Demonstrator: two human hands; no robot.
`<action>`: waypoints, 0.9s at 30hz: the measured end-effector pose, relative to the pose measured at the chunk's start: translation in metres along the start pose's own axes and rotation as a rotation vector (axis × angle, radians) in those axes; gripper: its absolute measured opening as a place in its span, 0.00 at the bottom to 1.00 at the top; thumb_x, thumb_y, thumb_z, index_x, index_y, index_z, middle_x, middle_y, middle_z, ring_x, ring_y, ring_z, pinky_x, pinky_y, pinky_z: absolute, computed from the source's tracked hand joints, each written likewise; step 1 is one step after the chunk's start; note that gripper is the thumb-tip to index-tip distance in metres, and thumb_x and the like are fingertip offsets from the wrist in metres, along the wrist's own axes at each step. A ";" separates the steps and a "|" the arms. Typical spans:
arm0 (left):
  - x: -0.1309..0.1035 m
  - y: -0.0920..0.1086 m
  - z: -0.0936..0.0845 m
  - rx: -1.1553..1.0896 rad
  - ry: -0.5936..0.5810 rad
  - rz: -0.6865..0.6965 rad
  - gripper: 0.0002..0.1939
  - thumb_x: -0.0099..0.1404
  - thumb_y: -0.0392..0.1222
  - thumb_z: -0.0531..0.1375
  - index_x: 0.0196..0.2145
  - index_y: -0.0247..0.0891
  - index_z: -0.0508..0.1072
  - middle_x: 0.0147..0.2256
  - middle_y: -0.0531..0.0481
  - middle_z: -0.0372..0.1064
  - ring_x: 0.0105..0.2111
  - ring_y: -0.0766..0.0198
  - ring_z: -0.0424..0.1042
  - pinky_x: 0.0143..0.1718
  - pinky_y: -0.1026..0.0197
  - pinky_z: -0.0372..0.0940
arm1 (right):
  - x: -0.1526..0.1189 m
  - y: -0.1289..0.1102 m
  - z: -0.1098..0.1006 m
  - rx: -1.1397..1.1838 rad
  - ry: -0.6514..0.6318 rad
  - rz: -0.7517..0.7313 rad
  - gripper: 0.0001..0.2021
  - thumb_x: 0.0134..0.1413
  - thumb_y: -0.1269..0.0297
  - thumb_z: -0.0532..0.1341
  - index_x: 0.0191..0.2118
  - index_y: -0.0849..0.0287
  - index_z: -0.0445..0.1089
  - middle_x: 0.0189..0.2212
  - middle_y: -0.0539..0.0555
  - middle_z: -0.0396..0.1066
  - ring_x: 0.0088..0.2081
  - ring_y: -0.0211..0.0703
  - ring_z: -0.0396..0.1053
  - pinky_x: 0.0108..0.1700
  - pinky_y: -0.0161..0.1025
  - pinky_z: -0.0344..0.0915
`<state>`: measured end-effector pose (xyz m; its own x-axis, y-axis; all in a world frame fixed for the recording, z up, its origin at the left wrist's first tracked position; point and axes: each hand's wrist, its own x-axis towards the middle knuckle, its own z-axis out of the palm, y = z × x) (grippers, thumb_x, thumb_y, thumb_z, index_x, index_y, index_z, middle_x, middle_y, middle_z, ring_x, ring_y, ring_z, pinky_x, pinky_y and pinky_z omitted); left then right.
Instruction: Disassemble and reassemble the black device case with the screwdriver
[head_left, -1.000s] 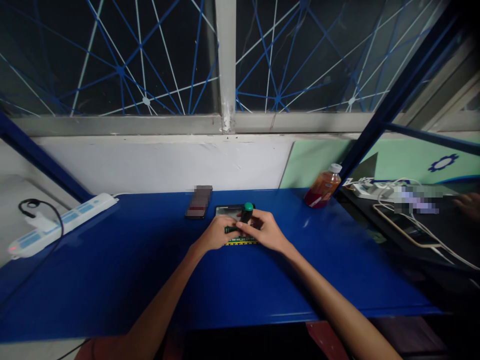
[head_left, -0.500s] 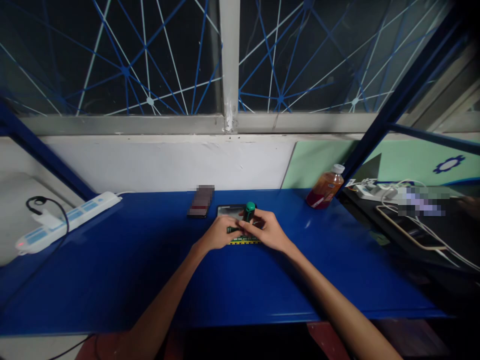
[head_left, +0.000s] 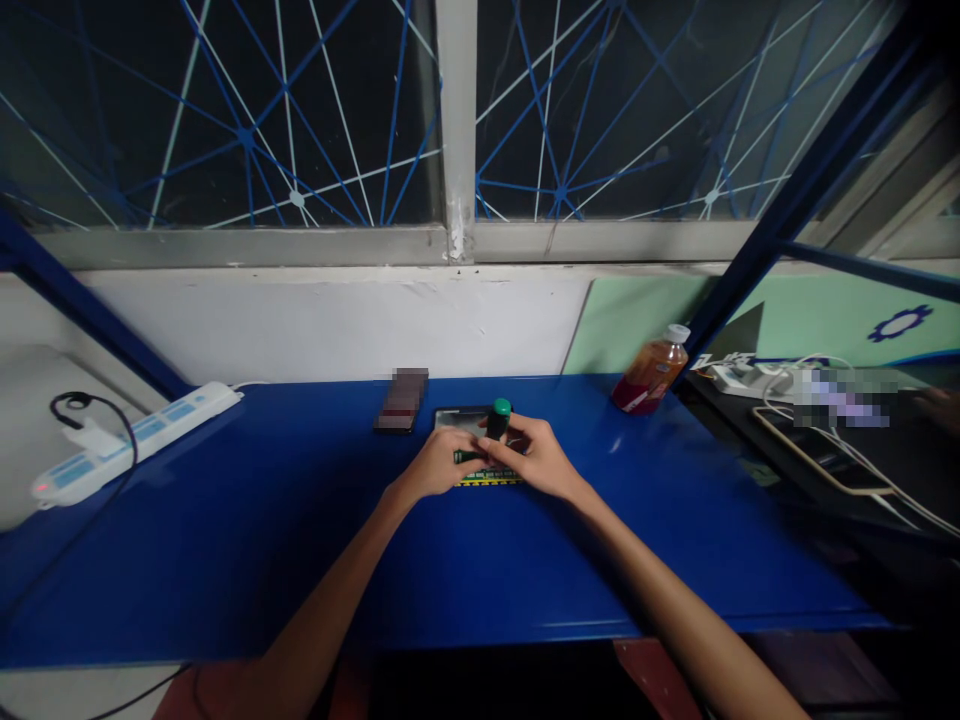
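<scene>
Green-topped tool [head_left: 499, 418]: Stood close to upright over an open case [head_left: 448, 420], nearer the back edge of the tabletop [head_left: 525, 570] than the front, roughly midway between left and right edges; lower end hidden behind fingers.
Right hand [head_left: 538, 455]: Pinched the tool's dark body just below the green cap, thumb set against curled fingers.
Left hand [head_left: 441, 463]: Curved around a short green piece [head_left: 465, 456], fingertips close to the tool's foot; could not tell a firm pinch from a light touch.
Tool's lean: Risked toppling onto the case, likeliest from a loosened right-hand pinch.
Crowded fingertips: Risked knocking into each other, from working so close over the same spot.
Case footing: Lay flat beneath both hands, with a yellow-and-black strip [head_left: 491, 482] toward the tabletop's front edge; could have skidded or turned under a lopsided push.
Dark slab [head_left: 403, 402]: Lay just left of the case, near the back edge; could have been nudged by a left-hand swing outward.
Bottle [head_left: 651, 370]: Stood near the back right corner, well apart from both hands; seemed in little danger, short of a wide right-arm sweep.
</scene>
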<state>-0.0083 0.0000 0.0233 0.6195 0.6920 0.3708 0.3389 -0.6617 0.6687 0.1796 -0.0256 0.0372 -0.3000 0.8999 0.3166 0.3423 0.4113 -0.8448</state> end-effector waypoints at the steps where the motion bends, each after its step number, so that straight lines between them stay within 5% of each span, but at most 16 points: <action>1: 0.000 0.000 0.000 0.004 -0.002 -0.003 0.05 0.61 0.38 0.63 0.31 0.37 0.79 0.31 0.49 0.76 0.32 0.63 0.73 0.37 0.63 0.65 | 0.000 0.000 0.000 0.000 0.000 -0.002 0.16 0.56 0.52 0.61 0.39 0.62 0.71 0.23 0.50 0.70 0.25 0.38 0.66 0.27 0.34 0.60; 7: -0.001 0.002 0.000 -0.008 -0.041 -0.006 0.07 0.63 0.35 0.60 0.35 0.37 0.79 0.37 0.48 0.76 0.37 0.62 0.74 0.41 0.62 0.65 | 0.000 0.002 0.000 0.012 -0.001 -0.014 0.14 0.56 0.53 0.61 0.36 0.61 0.70 0.22 0.50 0.69 0.25 0.38 0.66 0.26 0.34 0.60; 27: 0.000 -0.002 0.005 0.080 0.002 0.030 0.05 0.63 0.38 0.62 0.32 0.37 0.79 0.30 0.50 0.76 0.32 0.63 0.73 0.36 0.63 0.64 | 0.001 0.006 -0.002 0.047 -0.012 0.006 0.17 0.52 0.56 0.64 0.45 0.61 0.70 0.25 0.51 0.72 0.26 0.40 0.70 0.28 0.36 0.65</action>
<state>-0.0056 -0.0002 0.0190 0.6287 0.6718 0.3917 0.3756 -0.7034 0.6035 0.1836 -0.0220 0.0330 -0.3089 0.9002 0.3069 0.3018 0.3988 -0.8660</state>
